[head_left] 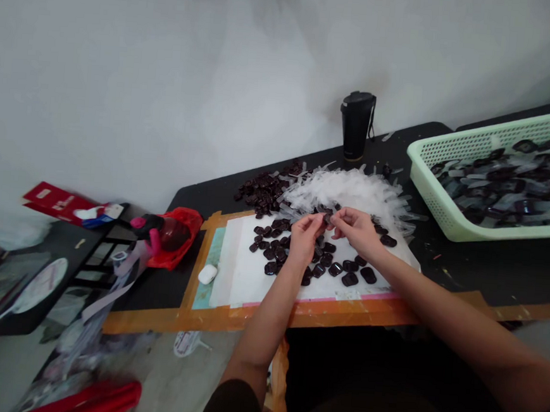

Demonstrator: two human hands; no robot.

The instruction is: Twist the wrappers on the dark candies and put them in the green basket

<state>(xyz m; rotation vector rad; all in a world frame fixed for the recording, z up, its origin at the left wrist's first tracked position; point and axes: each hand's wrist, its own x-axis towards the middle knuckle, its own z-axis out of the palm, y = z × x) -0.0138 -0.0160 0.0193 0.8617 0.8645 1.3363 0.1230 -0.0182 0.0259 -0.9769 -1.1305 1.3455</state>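
Observation:
Over a white sheet (245, 280) on the black table, my left hand (305, 235) and my right hand (355, 227) meet fingertip to fingertip. Both are closed in a pinch on one small dark piece (327, 218), mostly covered by the fingers. Loose glossy dark rounded-square pieces (335, 270) lie spread around and beneath the hands. Just behind them is a heap of thin translucent white strips (347, 189). A denser pile of dark reddish pieces (264, 191) sits to its left.
A pale green basket (463, 228) at the right holds many dark pieces and clear strips. Behind the strips stands a black tumbler (356, 127). A white earbud-like case (207, 274) and a red plastic bag (175, 258) are on the left. Brown tape (152, 320) lines the table's front edge.

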